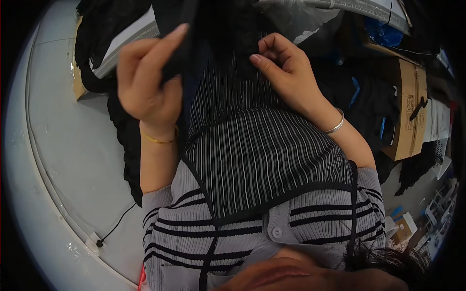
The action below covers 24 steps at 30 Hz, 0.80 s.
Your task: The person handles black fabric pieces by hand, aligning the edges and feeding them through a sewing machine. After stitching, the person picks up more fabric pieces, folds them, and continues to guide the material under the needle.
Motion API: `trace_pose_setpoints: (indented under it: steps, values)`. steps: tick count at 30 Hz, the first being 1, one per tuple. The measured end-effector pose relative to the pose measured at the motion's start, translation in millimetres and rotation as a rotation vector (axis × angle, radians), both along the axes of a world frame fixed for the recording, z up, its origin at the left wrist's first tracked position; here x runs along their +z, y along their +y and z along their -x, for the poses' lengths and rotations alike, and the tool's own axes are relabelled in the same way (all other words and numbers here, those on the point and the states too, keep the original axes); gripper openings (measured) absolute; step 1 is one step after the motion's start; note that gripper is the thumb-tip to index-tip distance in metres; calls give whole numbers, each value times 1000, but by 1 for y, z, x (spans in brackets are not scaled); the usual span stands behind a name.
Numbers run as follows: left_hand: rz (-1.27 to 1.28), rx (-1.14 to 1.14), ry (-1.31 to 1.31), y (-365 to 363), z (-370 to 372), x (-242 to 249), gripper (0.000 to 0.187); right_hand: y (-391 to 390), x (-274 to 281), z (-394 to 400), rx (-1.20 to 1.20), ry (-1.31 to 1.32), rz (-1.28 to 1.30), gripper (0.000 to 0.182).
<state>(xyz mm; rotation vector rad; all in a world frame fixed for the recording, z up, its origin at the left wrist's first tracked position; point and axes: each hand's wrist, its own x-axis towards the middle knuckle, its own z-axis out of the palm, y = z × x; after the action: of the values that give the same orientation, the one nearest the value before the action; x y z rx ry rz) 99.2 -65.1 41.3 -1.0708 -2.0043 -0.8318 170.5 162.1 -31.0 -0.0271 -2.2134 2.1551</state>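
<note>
My left hand (150, 77) is raised at the left, slightly blurred, with bent fingers against the edge of a dark strip of black cloth (213, 29). Its thumb is partly hidden, and the fingers seem to grip the cloth. My right hand (289, 68) is at the other side of the black cloth, thumb and curled fingers closed on its edge. Between and below both hands lies a black-and-white striped apron (262, 150), worn over a grey knitted top. The cloth's shape is hard to make out in the dark area.
On the right stands a cardboard box (410, 111) beside dark cloth with blue strips. Clear plastic (301, 19) and a white ruled edge (359, 7) are at the top. At the left, black fabric (131, 145) hangs near a white ruled board (126, 43). A black cable (119, 220) runs to the floor.
</note>
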Motion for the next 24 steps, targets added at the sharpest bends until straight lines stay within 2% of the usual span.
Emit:
trace_pose_setpoints:
  steps: [1,2,6,9,14,19,24]
  values:
    - [96,-55,9,12,-9,2,55,0,2,-2,35,-53,101,20]
    - [106,-95,5,24,-12,-4,44,0,3,-5,67,-104,204,22]
    - [188,-126,-2,36,-14,-24,32,2,10,-11,43,-100,223,23]
    - [171,-111,-28,36,-12,-32,31,5,15,-16,45,-107,274,25]
    - [143,-146,-5,31,-18,-33,28,8,18,-18,108,-82,102,20]
    - [99,-198,-16,33,-20,-32,25,10,26,-21,161,-50,77,15]
    - [48,-232,-166,31,-24,-35,21,11,35,-23,175,-42,-35,14]
